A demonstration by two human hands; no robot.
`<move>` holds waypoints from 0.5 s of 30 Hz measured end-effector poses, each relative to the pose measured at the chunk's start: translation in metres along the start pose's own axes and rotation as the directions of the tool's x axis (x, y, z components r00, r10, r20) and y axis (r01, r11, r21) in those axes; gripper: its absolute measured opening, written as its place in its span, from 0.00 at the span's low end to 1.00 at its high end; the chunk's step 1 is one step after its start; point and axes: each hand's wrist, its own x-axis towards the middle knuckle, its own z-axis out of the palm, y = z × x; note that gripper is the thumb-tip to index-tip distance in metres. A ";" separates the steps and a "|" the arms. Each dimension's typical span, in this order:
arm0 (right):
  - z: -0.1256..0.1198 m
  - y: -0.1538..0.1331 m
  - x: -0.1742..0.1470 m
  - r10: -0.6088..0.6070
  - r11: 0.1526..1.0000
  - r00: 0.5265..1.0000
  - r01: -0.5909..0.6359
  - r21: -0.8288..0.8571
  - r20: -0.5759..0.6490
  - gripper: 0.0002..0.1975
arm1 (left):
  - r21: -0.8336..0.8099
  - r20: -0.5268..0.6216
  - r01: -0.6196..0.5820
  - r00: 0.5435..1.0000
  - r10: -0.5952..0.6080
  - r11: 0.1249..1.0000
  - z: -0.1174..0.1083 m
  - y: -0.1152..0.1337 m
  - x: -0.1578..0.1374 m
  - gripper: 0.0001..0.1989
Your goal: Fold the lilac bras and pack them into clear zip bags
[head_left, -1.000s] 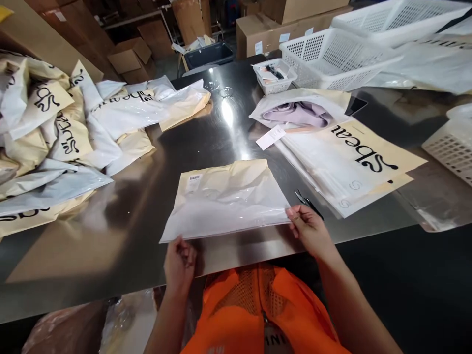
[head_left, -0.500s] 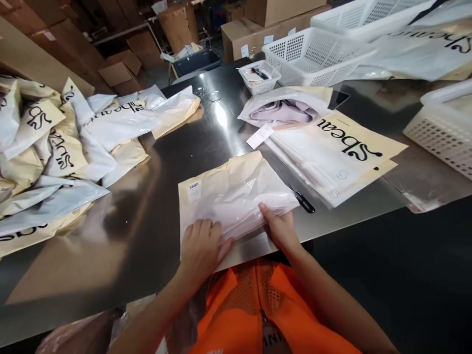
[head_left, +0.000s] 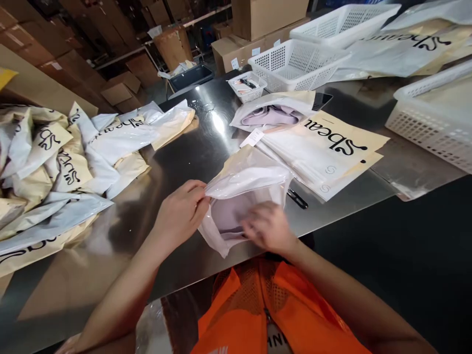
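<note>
Bag [head_left: 250, 172]: lying near-center on the table [head_left: 177, 164], mouth gaping toward the near edge, lilac cloth [head_left: 226, 214] showing inside.
Left hand [head_left: 182, 209]: pinching the left edge of the mouth, thumb and fingers closing on the film.
Right hand [head_left: 269, 226]: hovering at the right of the mouth, fingers half curling, blurred; can't tell if it's gripping anything.
Snips [head_left: 297, 199]: lying just right of the bag, black handles showing.
Stack [head_left: 306, 157]: flat printed bags overlapping, right of the bag.
Second bag [head_left: 245, 117]: resting at the stack's far end, opening leftward, also showing lilac cloth.
Tag [head_left: 253, 137]: lying between bag and second bag.
Pile [head_left: 66, 147]: bags heaping up at left.
Small basket [head_left: 251, 96]: standing far, holding small items.
</note>
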 end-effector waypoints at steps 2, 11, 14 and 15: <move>0.013 -0.017 0.006 -0.126 0.991 0.942 0.130 0.007 0.310 0.28 | -0.029 0.028 0.019 0.999 -0.018 0.999 0.006 0.005 0.001 0.14; 0.023 -0.009 0.007 -0.070 0.996 0.979 0.059 0.063 0.191 0.22 | 0.128 -0.023 0.161 0.987 -0.159 0.979 0.005 -0.007 0.012 0.11; -0.012 -0.022 0.003 0.204 0.939 0.964 -0.143 0.312 -0.173 0.18 | 0.141 0.024 0.181 0.982 -0.186 0.973 0.007 -0.011 0.016 0.10; -0.026 -0.026 0.003 0.343 0.903 0.885 -0.219 0.370 -0.314 0.18 | 0.134 0.041 0.176 0.982 -0.183 0.975 0.008 -0.013 0.017 0.10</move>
